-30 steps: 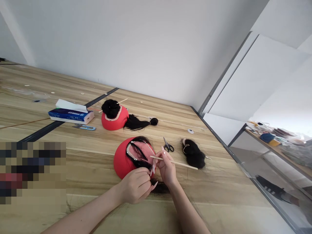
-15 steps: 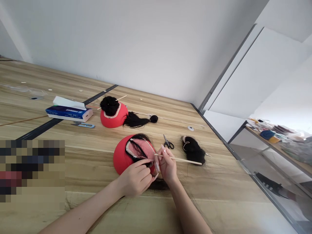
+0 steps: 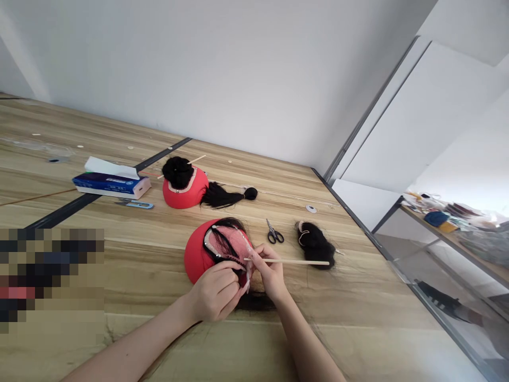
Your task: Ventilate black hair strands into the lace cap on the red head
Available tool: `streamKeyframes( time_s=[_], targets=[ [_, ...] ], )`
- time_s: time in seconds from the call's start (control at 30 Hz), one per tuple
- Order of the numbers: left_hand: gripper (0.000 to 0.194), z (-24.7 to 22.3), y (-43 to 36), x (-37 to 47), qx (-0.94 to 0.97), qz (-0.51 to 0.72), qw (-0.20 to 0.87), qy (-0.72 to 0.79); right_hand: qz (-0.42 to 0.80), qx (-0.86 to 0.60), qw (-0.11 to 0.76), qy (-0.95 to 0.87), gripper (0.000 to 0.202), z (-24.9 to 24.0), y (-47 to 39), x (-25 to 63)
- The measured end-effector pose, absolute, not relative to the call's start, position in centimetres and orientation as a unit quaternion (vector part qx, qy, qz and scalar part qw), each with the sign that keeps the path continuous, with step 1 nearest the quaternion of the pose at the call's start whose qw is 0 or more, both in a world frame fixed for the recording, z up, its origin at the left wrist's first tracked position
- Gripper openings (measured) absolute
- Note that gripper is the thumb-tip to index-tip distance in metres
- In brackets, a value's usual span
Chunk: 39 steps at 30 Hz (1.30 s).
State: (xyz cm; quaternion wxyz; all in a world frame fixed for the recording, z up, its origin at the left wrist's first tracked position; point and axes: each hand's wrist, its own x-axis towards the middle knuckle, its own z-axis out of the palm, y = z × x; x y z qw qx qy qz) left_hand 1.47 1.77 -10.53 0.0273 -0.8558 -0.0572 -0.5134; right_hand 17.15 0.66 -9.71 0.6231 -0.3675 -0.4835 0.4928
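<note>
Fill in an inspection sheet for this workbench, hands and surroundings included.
Surface: wood-grain table, crossed by a dark strip.
Things: near red form with pink mesh and black hair, both hands at it.
Clutter: far red form, tissue box, blue-handled snips, scissors, loose hair bundle.
Hands: right hand holds a pale stick; left hand touches the near form's edge, its grip hidden.
Cables: none certain; a thin brown line left of the tissue box may be cord.
Surroundings: pale wall; loaded shelf at right, dark shoe below.
</note>
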Motion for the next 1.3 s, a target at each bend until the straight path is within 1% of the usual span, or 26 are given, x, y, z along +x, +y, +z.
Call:
streamKeyframes(
  time_s=[0.4, 0.57, 0.67, 0.8, 1.3],
  targets=[
    [0.021, -10.91, 1.64, 1.46, -0.857, -0.511, 0.019, -0.071, 0.475, -0.414, 0.616, -0.473, 0.037, -9.62, 0.88, 17.04],
    [0.019, -10.87, 1.71, 1.46, -0.856, -0.513, 0.022, -0.063, 0.512, -0.387, 0.604, -0.472, 0.032, -9.82, 0.92, 17.4],
    [0.018, -10.84, 1.76, 1.47, -0.856, -0.513, 0.023, -0.061, 0.525, -0.371, 0.609, -0.465, 0.034, -9.94, 0.92, 17.47],
    [0.018, -10.85, 1.75, 1.49, -0.855, -0.515, 0.025, -0.059, 0.512, -0.377, 0.615, -0.466, 0.037, -9.86, 0.85, 17.28],
    [0.018, -11.03, 1.74, 1.49, -0.857, -0.511, 0.015, -0.063, 0.497, -0.389, 0.608, -0.481, 0.033, -10.03, 0.63, 17.18]
  ],
)
